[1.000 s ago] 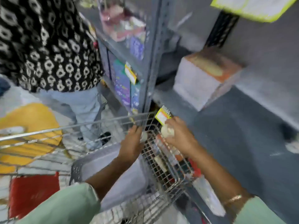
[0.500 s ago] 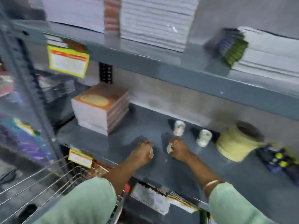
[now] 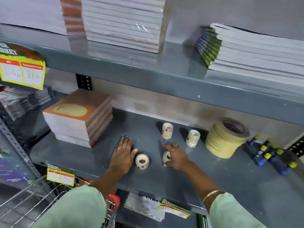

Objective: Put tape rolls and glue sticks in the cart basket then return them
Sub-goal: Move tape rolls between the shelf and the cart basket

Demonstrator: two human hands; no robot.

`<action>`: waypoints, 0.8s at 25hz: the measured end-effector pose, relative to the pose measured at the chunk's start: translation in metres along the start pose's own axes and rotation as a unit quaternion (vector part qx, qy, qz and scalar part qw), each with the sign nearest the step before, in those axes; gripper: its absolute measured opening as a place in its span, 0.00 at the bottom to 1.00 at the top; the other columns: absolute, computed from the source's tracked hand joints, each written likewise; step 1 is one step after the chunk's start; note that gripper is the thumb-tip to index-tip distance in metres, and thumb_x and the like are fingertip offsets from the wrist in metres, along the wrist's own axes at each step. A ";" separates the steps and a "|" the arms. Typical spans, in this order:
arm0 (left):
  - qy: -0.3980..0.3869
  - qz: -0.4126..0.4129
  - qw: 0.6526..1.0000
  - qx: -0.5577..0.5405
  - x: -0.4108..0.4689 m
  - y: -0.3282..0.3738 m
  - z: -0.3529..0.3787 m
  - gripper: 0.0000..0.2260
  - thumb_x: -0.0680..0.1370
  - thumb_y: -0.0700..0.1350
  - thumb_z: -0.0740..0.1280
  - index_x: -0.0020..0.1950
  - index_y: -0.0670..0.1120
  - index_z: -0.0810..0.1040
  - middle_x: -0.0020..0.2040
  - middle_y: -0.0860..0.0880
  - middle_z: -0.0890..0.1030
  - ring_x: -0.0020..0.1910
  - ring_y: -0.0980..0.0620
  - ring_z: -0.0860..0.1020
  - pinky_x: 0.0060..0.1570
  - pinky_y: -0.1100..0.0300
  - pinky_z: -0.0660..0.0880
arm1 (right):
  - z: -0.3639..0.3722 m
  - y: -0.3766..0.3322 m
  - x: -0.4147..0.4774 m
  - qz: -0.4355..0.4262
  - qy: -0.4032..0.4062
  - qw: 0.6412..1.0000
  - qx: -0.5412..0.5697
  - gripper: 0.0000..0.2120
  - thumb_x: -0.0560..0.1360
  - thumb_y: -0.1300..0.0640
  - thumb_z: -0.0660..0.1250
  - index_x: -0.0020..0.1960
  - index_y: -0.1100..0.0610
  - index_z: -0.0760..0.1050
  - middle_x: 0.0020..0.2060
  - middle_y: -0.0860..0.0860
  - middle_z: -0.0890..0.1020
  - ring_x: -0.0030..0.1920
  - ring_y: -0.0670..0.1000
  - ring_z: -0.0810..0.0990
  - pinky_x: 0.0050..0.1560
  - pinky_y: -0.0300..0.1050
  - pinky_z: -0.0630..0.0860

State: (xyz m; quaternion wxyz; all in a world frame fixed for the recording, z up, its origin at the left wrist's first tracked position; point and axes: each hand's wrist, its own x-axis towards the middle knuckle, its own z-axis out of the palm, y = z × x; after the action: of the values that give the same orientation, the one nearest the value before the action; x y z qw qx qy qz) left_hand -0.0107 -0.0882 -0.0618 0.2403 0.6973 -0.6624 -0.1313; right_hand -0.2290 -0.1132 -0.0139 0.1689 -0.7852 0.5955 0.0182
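On the grey shelf [image 3: 164, 176], toward its front edge, the left hand [image 3: 122, 155] lies flat with fingers spread and straight, holding nothing. A small tape roll [image 3: 142, 161] lies on its side just beside the thumb, core hole facing up and outward, seemingly just set down. The right hand [image 3: 176, 157] curls its fingers around a second small roll [image 3: 167, 156], tilted on its edge and touching the shelf surface (whether it is fully released I cannot tell).

Deeper in, toward the back wall, two more tape rolls [image 3: 167, 130] and [image 3: 193, 138] stand upright and apart, which suggests the returned ones belong in that same group. A wide stack of masking tape [image 3: 226, 139] sits to their right, and the glue sticks [image 3: 269, 153] lie scattered near the shelf's right end. A pile of notebooks [image 3: 77, 117] occupies the left end.

The cart basket [image 3: 32, 199] waits below the front edge at the lower left. This looks like the return stage, with rolls going back onto the shelf.
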 end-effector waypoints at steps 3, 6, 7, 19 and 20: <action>-0.024 0.003 0.999 0.042 -0.001 -0.016 0.007 0.24 0.80 0.50 0.53 0.73 0.43 0.52 0.77 0.45 0.54 0.76 0.48 0.49 0.75 0.50 0.49 | 0.000 0.000 0.004 -0.008 -0.016 1.000 -0.017 0.30 0.69 0.58 0.73 0.68 0.55 0.67 0.68 0.56 0.69 0.66 0.58 0.69 0.66 0.48 0.70; -0.020 0.012 0.997 0.071 -0.001 -0.018 0.011 0.24 0.80 0.50 0.52 0.73 0.43 0.51 0.77 0.44 0.54 0.76 0.47 0.50 0.75 0.51 0.49 | -0.012 -0.003 0.011 -0.021 -0.002 1.000 -0.006 0.24 0.67 0.61 0.72 0.63 0.56 0.72 0.63 0.57 0.74 0.62 0.59 0.74 0.62 0.50 0.74; -0.021 0.012 0.997 0.074 0.000 -0.018 0.012 0.24 0.80 0.50 0.51 0.74 0.43 0.50 0.77 0.45 0.53 0.76 0.47 0.50 0.75 0.51 0.49 | -0.022 -0.005 0.017 -0.029 0.016 0.999 0.003 0.23 0.67 0.62 0.71 0.61 0.57 0.73 0.62 0.58 0.75 0.60 0.60 0.75 0.60 0.50 0.75; -0.022 0.009 0.994 0.103 0.000 -0.020 0.016 0.24 0.81 0.51 0.47 0.74 0.44 0.45 0.77 0.47 0.48 0.76 0.49 0.45 0.76 0.52 0.46 | -0.084 -0.001 0.100 0.002 0.067 0.998 -0.001 0.22 0.70 0.62 0.69 0.63 0.59 0.70 0.60 0.64 0.72 0.61 0.63 0.72 0.60 0.50 0.72; -0.020 0.008 0.995 0.102 0.001 -0.019 0.016 0.24 0.81 0.51 0.47 0.74 0.44 0.46 0.77 0.47 0.48 0.76 0.49 0.45 0.76 0.51 0.46 | -0.084 -0.002 0.103 0.002 0.065 0.998 -0.006 0.22 0.70 0.62 0.69 0.64 0.58 0.70 0.60 0.63 0.72 0.61 0.63 0.71 0.61 0.50 0.72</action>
State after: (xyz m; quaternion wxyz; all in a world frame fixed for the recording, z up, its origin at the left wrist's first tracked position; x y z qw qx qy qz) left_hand -0.0018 -0.0913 -0.0851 0.1554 0.7100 -0.6827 -0.0747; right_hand -0.2120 -0.2326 0.0420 0.1251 -0.7846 0.6065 -0.0294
